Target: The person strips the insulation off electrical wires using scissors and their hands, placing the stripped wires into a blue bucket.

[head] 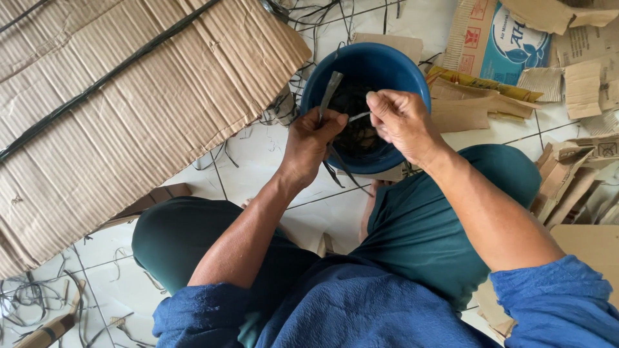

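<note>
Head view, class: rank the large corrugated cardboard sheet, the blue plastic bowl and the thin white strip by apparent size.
1. Corrugated cardboard sheet, largest.
2. Blue plastic bowl.
3. Thin white strip, pinched between both hands, smallest.

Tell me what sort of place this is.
Probably a home floor used for scrap sorting: white floor tiles, flattened cardboard, loose dark strips, and a blue basin under both hands.

Bare tile gap (258,161) between cardboard sheet (129,109) and blue basin (387,64)
</note>
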